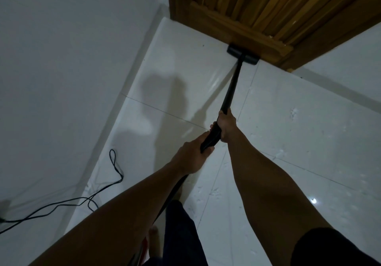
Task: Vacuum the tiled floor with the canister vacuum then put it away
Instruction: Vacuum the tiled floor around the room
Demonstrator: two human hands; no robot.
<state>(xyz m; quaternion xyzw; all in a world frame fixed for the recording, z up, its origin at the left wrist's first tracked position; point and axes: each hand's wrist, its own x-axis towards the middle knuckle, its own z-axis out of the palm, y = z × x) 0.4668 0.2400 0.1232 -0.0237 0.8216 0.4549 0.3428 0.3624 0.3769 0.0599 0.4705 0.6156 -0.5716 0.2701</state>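
Floor head (243, 56) at the foot of the door, both our hands on the wand.

We stand on a glossy white tiled floor (299, 131), its thin grout lines slanting across the view and pale flecks scattered on the right. A plain white wall (61, 59) rises on the left, and a slatted wooden door (268, 8) closes the far corner. Our right hand (226, 126) wraps the black wand (233, 86); our left hand (191, 158) grips its ribbed end just behind, fingers curled round it. The head lies flat on the tile, touching the door's bottom rail. A thin black cord (115, 168) loops on the floor beside the wall.
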